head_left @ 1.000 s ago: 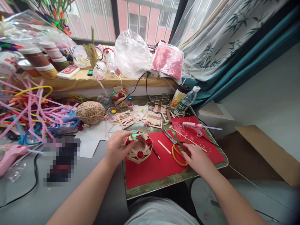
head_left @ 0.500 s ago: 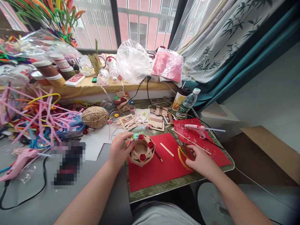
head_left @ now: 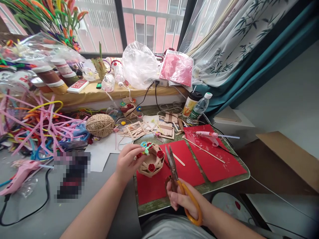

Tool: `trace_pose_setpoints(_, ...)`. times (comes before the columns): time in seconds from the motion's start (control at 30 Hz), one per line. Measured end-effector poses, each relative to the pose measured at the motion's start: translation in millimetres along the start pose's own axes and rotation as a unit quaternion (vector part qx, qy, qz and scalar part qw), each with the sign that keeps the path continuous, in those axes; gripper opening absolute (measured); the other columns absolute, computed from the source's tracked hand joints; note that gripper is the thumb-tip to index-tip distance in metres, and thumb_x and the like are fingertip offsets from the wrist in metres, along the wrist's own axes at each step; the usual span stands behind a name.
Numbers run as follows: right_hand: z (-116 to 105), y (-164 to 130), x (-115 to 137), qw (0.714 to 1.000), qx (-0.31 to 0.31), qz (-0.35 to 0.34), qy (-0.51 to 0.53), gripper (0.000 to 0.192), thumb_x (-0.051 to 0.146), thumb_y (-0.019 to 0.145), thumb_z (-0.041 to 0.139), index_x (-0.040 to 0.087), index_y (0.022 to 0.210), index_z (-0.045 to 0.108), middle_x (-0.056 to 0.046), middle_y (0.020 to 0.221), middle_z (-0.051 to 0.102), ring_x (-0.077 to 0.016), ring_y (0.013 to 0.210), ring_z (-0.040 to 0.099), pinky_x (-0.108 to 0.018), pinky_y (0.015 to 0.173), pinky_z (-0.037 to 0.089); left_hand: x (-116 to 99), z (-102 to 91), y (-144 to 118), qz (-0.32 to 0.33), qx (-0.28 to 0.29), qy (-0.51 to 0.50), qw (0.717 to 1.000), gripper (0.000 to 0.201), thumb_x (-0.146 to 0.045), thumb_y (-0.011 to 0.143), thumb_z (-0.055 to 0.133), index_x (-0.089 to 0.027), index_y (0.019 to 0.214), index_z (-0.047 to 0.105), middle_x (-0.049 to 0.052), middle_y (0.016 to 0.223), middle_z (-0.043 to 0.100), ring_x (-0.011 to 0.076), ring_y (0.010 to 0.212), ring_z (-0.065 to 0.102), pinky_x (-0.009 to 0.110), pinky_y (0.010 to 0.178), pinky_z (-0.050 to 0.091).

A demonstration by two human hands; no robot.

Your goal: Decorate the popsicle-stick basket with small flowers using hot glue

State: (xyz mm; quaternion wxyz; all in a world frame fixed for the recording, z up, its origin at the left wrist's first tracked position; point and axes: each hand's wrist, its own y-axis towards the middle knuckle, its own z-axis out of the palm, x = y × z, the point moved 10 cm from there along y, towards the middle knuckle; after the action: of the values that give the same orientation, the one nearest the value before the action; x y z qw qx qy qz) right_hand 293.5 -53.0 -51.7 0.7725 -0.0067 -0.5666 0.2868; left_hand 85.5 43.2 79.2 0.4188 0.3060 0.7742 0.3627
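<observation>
My left hand (head_left: 129,162) pinches a small blue-and-green fuzzy flower (head_left: 146,148), which looks made of pipe cleaner. Just beneath it stands a twine-coloured basket (head_left: 147,172) with several red roses (head_left: 151,167) on its rim, on red paper (head_left: 149,192). In my right hand (head_left: 183,196) are scissors (head_left: 174,169) with orange handles, their blades pointing up beside the basket. A craft stick (head_left: 179,159) lies on the paper, partly behind the blades.
A pink glue gun (head_left: 206,134) and a thin wooden stick (head_left: 204,149) lie at right. Behind them stand a water bottle (head_left: 199,109) and a cup (head_left: 190,104). A twine ball (head_left: 100,125) and another glue gun (head_left: 22,172) are at left.
My right hand has lifted the scissors off the red paper and brought them left, toward me. The flower in my left hand has turned, so its green stem part shows.
</observation>
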Motion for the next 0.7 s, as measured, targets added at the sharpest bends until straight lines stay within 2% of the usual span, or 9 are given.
trace_pose_setpoints(0.1,15.1,3.3,-13.7,0.997,0.062,0.007,0.035,0.058,0.069,0.085,0.079,0.021,0.107,0.055,0.003,0.084,0.048,-0.0092,0.065,0.046,-0.026,0.062,0.037,-1.1,3.3,-0.5,-0.001,0.011,-0.025,1.000,0.036,-0.013,0.090,0.078,-0.024,0.122,0.068,0.007,0.106,0.076,0.0197,0.096,0.075,0.033,0.084,0.063)
trace_pose_setpoints(0.17,16.8,4.7,-14.4,0.996,0.080,0.014,0.039,0.063,0.074,0.082,0.079,0.022,0.106,0.053,0.004,0.085,0.046,-0.0085,0.065,0.043,-0.025,0.060,0.035,-1.8,5.6,-1.8,-0.003,0.018,-0.039,0.999,0.039,-0.012,0.089,0.079,-0.024,0.124,0.066,0.008,0.106,0.077,0.0199,0.096,0.075,0.033,0.084,0.063)
trace_pose_setpoints(0.3,12.4,6.0,-8.7,0.997,0.069,0.036,0.000,0.064,0.078,0.083,0.075,0.022,0.104,0.050,0.005,0.084,0.043,-0.0088,0.065,0.041,-0.025,0.061,0.034,-8.8,8.0,-4.7,0.016,0.028,-0.044,0.998,0.047,-0.011,0.085,0.081,-0.023,0.127,0.064,0.009,0.107,0.077,0.0209,0.096,0.076,0.034,0.083,0.063)
trace_pose_setpoints(0.43,17.8,7.7,-8.9,0.994,0.082,0.054,-0.041,0.063,0.078,0.084,0.074,0.024,0.102,0.047,0.006,0.083,0.042,-0.0095,0.066,0.036,-0.026,0.062,0.032,-18.7,11.7,-4.8,0.043,0.050,-0.042,0.997,0.048,-0.012,0.084,0.082,-0.022,0.127,0.064,0.010,0.105,0.078,0.0204,0.091,0.076,0.035,0.082,0.062)
trace_pose_setpoints(0.57,16.1,13.8,-9.3,0.998,0.043,0.035,-0.043,0.066,0.080,0.078,0.077,0.025,0.099,0.047,0.003,0.089,0.042,-0.0108,0.069,0.038,-0.027,0.063,0.035,-28.8,16.3,-2.0,0.072,0.072,-0.033,0.994,0.043,-0.013,0.086,0.080,-0.021,0.125,0.063,0.010,0.101,0.078,0.0203,0.089,0.076,0.035,0.081,0.061)
trace_pose_setpoints(0.7,14.2,17.7,-7.9,0.998,0.017,0.017,-0.062,0.062,0.078,0.082,0.075,0.025,0.103,0.051,0.001,0.093,0.045,-0.0131,0.072,0.041,-0.027,0.064,0.038,-34.1,23.3,1.3,0.078,0.099,-0.048,0.991,0.042,-0.012,0.086,0.077,-0.021,0.125,0.062,0.009,0.097,0.078,0.0196,0.084,0.074,0.035,0.079,0.061)
